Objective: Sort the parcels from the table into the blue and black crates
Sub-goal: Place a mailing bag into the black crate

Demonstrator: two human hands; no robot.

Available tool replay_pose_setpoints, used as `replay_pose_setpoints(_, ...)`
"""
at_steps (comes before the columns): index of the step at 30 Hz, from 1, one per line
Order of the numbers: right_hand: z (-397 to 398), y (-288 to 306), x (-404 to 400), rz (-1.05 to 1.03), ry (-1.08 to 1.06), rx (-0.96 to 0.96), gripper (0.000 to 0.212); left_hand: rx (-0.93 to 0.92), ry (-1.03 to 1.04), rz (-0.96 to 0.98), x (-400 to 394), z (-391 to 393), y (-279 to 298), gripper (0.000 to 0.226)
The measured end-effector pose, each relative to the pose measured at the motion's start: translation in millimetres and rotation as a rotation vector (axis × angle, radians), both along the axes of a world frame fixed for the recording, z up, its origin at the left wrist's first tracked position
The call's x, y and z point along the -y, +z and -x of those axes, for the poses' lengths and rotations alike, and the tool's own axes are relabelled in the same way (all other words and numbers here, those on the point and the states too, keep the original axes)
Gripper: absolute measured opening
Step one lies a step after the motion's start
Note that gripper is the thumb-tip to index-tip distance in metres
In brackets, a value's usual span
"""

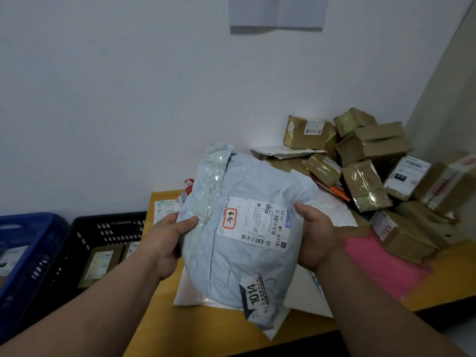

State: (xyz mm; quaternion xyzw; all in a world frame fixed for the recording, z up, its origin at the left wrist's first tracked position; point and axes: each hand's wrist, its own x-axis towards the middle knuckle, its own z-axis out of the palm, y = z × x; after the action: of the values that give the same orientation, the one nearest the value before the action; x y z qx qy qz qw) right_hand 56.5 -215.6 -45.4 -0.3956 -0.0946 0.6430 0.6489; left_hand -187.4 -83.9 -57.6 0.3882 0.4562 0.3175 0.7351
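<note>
Your left hand (167,235) and right hand (315,235) grip the pale-blue parcel (247,228) by its sides, thumbs curled over the front, held above the table (206,328).

The light is dim, cool and even, and the white painted wall (128,99) reads bluish grey. Soft shadows gather in the black slotted plastic crate (103,243). Glare flecks the clear tape on the brown cardboard boxes (365,186). Wide-angle bending curves the yellow wooden desk (450,284) at the right edge. Fine print on the labels is soft and smeared.
</note>
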Motion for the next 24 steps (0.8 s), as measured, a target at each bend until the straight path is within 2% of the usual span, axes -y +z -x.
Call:
replay_pose_setpoints(2, 10.0, -3.8, -2.6, -0.012, 0.045, 0.051, 0.054, -0.009, 0.046, -0.022, -2.6, 11.5, -0.7, 0.03)
replay_pose_setpoints(6, 42.2, -17.6, -17.6, 0.131, 0.081, 0.423, 0.043, -0.022, 0.14, -0.07, -10.6, 44.1, -2.9, 0.021)
replay_pose_setpoints(11, 108.2, -20.1, -59.7, 0.116, 0.067, 0.597, 0.059, -0.136, 0.049, -0.11, -20.6, 122.0, -4.0, 0.021)
replay_pose_setpoints(15, 186.6, -20.8, -102.4, 0.101, 0.26, 0.704, 0.071, -0.084, 0.121, -0.076, -36.9, 213.4, 1.6, 0.025)
replay_pose_setpoints(19, 268.7, -31.9, -140.2, 0.102, 0.313, 0.671, 0.06, 0.004, 0.361, -0.003, -55.4, 300.9, -5.2, 0.024)
replay_pose_setpoints(21, 302.9, -44.4, -152.0, 0.192, 0.331, 0.605, 0.051, 0.059, 0.543, 0.072, -64.1, 338.7, -11.4, 0.025)
replay_pose_setpoints(24, 346.7, -67.1, -159.7, 0.318, 0.508, 0.503, 0.035, 0.133, 0.739, 0.179, -75.9, 384.1, -28.2, 0.027)
